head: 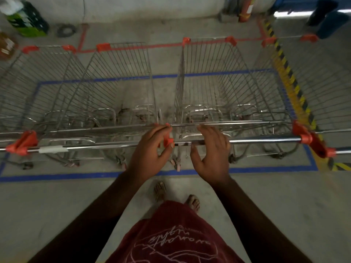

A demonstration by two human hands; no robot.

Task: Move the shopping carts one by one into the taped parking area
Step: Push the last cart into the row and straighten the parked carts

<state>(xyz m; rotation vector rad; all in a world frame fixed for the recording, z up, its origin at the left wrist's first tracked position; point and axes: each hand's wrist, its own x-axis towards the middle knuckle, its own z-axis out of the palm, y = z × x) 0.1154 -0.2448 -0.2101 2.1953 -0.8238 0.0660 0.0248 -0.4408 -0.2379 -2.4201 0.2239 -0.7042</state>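
Note:
Several wire shopping carts with orange corner caps stand side by side inside a blue tape rectangle (76, 176) on the concrete floor. My left hand (152, 147) curls around the orange right end of the middle-left cart's handle (98, 146). My right hand (210, 150) lies flat over the left end of the middle-right cart's handle (266, 139), fingers stretched past the bar and thumb apart below it. The two baskets, the middle-left cart (121, 82) and the middle-right cart (228, 82), point away from me. Further carts flank them, a left cart (38, 82) and a right cart (322, 82).
A red tape line (133, 48) runs beyond the blue one. A yellow-and-black floor stripe (284, 73) crosses under the right cart. A green crate (28, 21) stands far left, a red fire extinguisher (247, 8) by the back wall. My feet (191, 202) are just outside the blue line.

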